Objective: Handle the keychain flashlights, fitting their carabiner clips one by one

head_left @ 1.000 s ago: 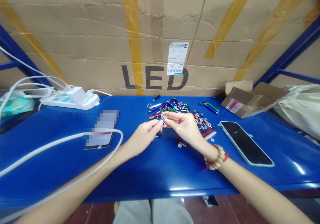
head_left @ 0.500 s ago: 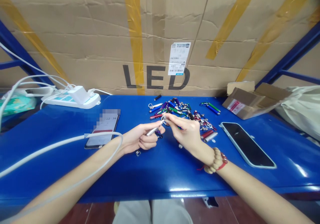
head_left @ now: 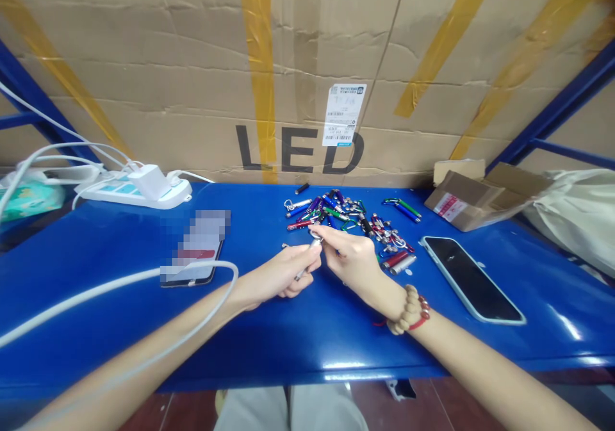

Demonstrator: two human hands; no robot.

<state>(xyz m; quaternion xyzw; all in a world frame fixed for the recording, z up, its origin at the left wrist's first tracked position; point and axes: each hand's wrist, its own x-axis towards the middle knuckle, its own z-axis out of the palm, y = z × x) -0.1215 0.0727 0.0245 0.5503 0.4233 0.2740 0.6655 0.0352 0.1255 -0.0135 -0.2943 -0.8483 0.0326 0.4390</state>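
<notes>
I have the left hand [head_left: 281, 278] closed around a slim silver keychain torch [head_left: 310, 255] just above the glossy blue tabletop [head_left: 288, 341], while the right hand [head_left: 353, 259] pinches its ring end, both just in front of the heap of small coloured metal keychain torches [head_left: 355, 216].

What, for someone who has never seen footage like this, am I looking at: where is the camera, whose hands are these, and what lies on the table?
No machine here: a camera on a person's head looks down at their own bare hands. The left hand and right hand together pinch a small silver keychain light above a blue table. Behind them lies a pile of coloured keychain lights. A phone with a white cable sits left, a dark phone right, a power strip far left, an open carton far right.
</notes>
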